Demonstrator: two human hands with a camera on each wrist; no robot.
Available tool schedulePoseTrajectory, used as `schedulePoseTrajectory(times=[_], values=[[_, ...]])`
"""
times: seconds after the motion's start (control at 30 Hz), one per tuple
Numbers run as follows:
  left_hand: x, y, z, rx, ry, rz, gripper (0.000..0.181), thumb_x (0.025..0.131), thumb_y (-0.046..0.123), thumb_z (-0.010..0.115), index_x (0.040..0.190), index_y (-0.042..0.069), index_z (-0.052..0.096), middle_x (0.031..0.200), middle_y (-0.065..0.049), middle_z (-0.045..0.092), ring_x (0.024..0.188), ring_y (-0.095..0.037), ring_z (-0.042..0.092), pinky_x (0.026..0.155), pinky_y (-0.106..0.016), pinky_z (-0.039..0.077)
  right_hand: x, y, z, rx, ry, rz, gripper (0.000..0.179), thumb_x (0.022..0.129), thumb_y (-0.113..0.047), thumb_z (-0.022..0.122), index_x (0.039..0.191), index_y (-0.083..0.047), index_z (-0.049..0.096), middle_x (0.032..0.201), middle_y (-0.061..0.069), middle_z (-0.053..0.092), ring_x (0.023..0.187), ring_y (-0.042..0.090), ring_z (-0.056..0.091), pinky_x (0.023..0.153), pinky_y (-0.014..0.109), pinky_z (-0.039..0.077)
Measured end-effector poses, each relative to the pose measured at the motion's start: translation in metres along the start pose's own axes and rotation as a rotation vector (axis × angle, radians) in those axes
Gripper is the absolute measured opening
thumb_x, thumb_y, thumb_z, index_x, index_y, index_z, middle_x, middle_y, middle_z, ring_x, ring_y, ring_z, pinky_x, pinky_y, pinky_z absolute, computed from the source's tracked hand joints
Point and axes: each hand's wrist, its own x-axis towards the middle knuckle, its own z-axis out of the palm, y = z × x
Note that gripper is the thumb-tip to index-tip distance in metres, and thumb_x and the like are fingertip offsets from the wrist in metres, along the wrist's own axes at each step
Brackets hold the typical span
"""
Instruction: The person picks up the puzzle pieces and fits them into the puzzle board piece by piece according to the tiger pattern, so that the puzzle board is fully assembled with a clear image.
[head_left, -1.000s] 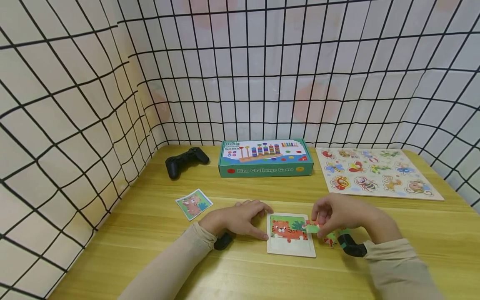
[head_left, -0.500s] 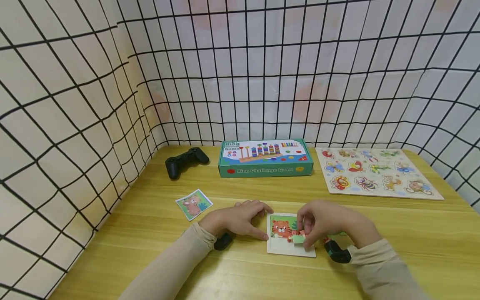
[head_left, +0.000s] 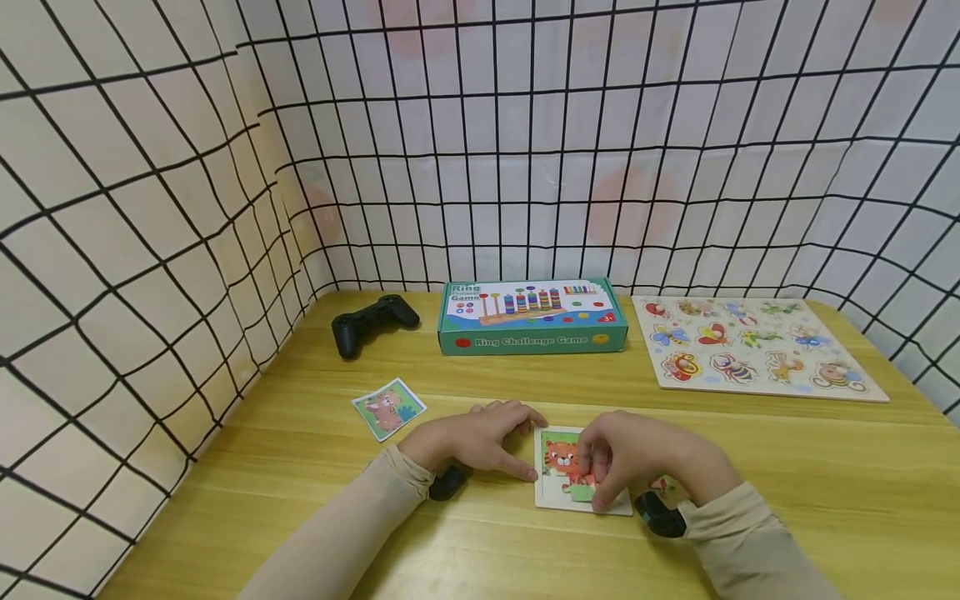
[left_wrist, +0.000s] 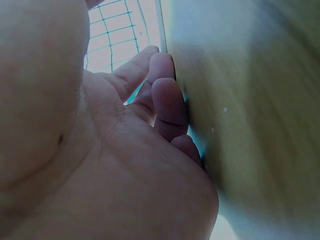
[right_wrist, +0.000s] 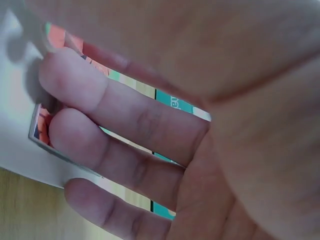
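A small white-framed jigsaw tray [head_left: 551, 498] lies on the table with an orange tiger picture [head_left: 560, 455] across its upper part. My right hand [head_left: 645, 454] pinches a green and orange puzzle piece [head_left: 582, 493] between thumb and fingers, low over the tray's lower part. In the right wrist view, the fingertips [right_wrist: 75, 80] are right at the tray's frame; the piece is mostly hidden. My left hand [head_left: 480, 437] rests at the tray's left edge, thumb and index finger spread along it. Its fingers [left_wrist: 170, 107] lie against the tabletop in the left wrist view.
A printed tiger card [head_left: 388, 409] lies left of the tray. Part of a loose puzzle piece [head_left: 663, 485] shows beside the right wrist. Farther back are a black game controller [head_left: 373, 322], a Ring Challenge Game box [head_left: 532, 321] and an insect puzzle board [head_left: 757, 346].
My right hand has moved left and toward me with the puzzle piece, from the tray's right edge to over its lower part. The left hand has stayed still.
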Motion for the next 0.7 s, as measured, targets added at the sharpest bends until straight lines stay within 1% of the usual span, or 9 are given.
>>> schedulePoseTrajectory(times=[0.3, 0.53, 0.7], values=[[-0.0005, 0.0013, -0.0006, 0.000, -0.002, -0.001, 0.066, 0.086, 0.048, 0.078, 0.140, 0.023, 0.050, 0.114, 0.011, 0.047, 0.105, -0.007, 0.043, 0.091, -0.036, 0.030, 0.0010, -0.0014, -0.0013, 0.014, -0.008, -0.016, 0.025, 0.071, -0.007, 0.091, 0.086, -0.013, 0.072, 0.076, 0.001, 0.063, 0.070, 0.016, 0.058, 0.064, 0.029, 0.048], [-0.0007, 0.0016, -0.0007, -0.001, 0.000, -0.003, 0.066, 0.086, 0.048, 0.078, 0.140, 0.023, 0.050, 0.114, 0.012, 0.048, 0.105, -0.007, 0.043, 0.090, -0.035, 0.030, 0.0028, -0.0031, 0.0006, -0.015, -0.018, -0.030, 0.021, 0.074, -0.006, 0.089, 0.084, -0.015, 0.073, 0.075, -0.001, 0.062, 0.069, 0.015, 0.057, 0.063, 0.028, 0.047], [-0.0006, 0.0015, -0.0007, -0.005, 0.000, -0.005, 0.066, 0.086, 0.048, 0.078, 0.140, 0.024, 0.050, 0.115, 0.012, 0.047, 0.105, -0.008, 0.043, 0.091, -0.035, 0.030, 0.0040, -0.0030, 0.0015, -0.030, -0.009, -0.029, 0.019, 0.076, -0.007, 0.088, 0.084, -0.016, 0.074, 0.073, -0.004, 0.060, 0.069, 0.014, 0.055, 0.062, 0.027, 0.046]])
